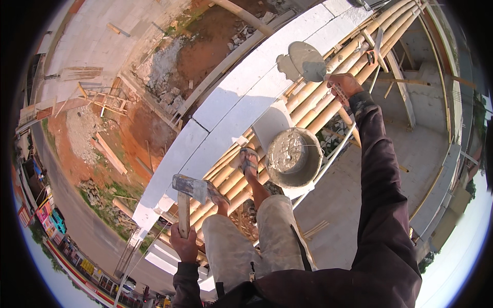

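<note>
Spreading mortar on a block wall, seen from above. R. hand clamped on the handle of a round trowel, its blade over the top of the white block wall, toward the upper right of view. Dark grey patch just beside the blade: shadow or wet mix, can't tell which; contact w/ wall likewise unclear. L. hand clamped on the wooden handle of a hammer, head up, near the wall's lower end. Bucket, w/ grey mortar inside, stands near the bamboo poles, between trowel & feet. Saw lies at the poles, well beyond the R. hand.

Step in hand (judged): applying mortar w/ trowel; hammer prob. kept ready for tapping blocks level. Next move (judged) calls for a flat, steady blade along the block tops, incl. the joint lines, then a refill fr. the bucket as req'd; L. hand should keep the hammer clear, & feet want firm placing, as round poles may roll or flex underfoot.
</note>
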The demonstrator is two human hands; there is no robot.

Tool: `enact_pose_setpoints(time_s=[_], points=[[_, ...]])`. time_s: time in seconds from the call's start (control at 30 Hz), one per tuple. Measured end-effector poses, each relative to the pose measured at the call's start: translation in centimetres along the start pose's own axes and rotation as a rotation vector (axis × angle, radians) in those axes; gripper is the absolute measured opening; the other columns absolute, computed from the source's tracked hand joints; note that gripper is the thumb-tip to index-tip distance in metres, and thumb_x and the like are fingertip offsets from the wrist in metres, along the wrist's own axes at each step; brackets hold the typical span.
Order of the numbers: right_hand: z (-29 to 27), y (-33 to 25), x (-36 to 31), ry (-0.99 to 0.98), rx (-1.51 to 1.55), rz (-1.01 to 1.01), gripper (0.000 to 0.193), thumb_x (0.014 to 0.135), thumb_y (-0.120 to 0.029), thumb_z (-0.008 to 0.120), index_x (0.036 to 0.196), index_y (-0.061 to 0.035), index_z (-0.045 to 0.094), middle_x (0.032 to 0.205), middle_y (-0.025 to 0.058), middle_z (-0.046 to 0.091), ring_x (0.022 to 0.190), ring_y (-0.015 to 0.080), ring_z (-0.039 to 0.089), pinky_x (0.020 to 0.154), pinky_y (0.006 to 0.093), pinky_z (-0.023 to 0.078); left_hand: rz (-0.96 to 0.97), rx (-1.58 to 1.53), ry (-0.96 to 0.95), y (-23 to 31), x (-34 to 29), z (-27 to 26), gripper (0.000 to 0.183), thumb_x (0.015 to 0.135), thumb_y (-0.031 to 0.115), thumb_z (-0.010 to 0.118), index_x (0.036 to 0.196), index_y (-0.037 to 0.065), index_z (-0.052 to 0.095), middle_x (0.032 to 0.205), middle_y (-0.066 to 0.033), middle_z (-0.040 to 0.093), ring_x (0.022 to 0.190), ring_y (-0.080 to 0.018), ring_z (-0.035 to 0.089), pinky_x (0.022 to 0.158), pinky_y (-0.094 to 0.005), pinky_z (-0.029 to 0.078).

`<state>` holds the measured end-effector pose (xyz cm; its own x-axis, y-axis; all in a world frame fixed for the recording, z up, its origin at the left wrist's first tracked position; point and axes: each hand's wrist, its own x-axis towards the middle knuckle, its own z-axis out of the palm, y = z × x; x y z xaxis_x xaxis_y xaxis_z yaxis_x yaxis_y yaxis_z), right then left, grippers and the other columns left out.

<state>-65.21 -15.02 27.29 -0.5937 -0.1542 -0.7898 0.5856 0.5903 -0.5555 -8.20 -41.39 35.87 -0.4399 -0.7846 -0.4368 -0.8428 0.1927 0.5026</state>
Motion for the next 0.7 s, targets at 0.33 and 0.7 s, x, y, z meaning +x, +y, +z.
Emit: enact_pose_setpoints(time_s=[0.33, 0.7], points=[[3.5, -0.1, -4.6, 0.08, 0.139, -0.07, 0.033, 0.089, -0.033, 0.065, 0.085, -0.0001, 0.062, 0.059, 0.0045, 0.053, 0.041, 0.0146, 0.046, 0.037, 0.0299, 0.036, -0.357, 0.163, -0.021, -12.1, -12.6, -7.0, 0.028, 0.076, 0.018, 0.074, 0.086, -0.003, 0.06, 0.073, -0.0183, 0.063, 0.065, -0.03, 0.061, 0.065, -0.0433, 0.05], [8.7, 3.9, -4.8, 0.448, 0.374, -0.265, 0.032, 0.092, -0.034, 0.063, 0.077, -0.0069, 0.056, 0.057, 0.0031, 0.052, 0.039, 0.0148, 0.047, 0.036, 0.0306, 0.037, -0.512, 0.155, -0.069, -24.4, -18.7, -8.9, 0.029, 0.073, 0.018, 0.076, 0.078, -0.002, 0.056, 0.067, -0.0138, 0.059, 0.06, -0.0252, 0.056, 0.061, -0.0414, 0.049]])
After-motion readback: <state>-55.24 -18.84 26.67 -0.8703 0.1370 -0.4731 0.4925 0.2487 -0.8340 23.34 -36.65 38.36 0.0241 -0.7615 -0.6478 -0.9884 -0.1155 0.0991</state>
